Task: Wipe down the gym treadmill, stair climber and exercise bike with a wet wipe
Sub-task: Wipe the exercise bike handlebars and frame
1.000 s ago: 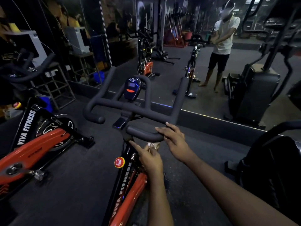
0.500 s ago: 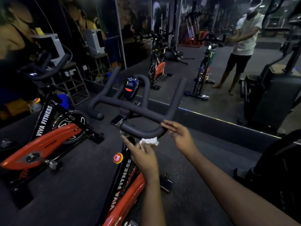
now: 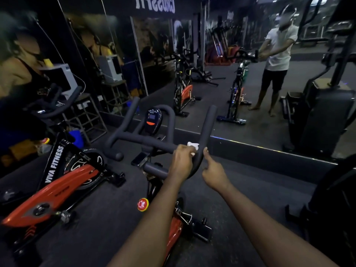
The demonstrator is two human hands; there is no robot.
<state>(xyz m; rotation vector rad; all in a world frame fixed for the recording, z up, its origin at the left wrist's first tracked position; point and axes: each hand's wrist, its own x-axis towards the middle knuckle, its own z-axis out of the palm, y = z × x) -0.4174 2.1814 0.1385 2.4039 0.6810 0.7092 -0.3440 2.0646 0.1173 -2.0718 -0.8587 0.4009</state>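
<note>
The exercise bike stands right before me, with a black handlebar (image 3: 154,141), a small console (image 3: 153,120) and a red frame (image 3: 173,234). My left hand (image 3: 181,162) grips the bar at its right bend and presses a crumpled white wet wipe (image 3: 193,146) against it. My right hand (image 3: 213,170) is just right of that bend, fingers loosely curled, one fingertip touching the bar and nothing held. Most of the wipe is hidden under my left fingers.
A second red and black bike (image 3: 57,185) stands at my left. A mirror wall (image 3: 250,93) runs ahead, showing a person at a bike. A dark machine (image 3: 331,199) is at my right. A metal stand (image 3: 86,112) is at the left wall.
My left hand carried the wipe from under the bar's near loop up to its right bend. My right hand left the loop and now touches the bar further right.
</note>
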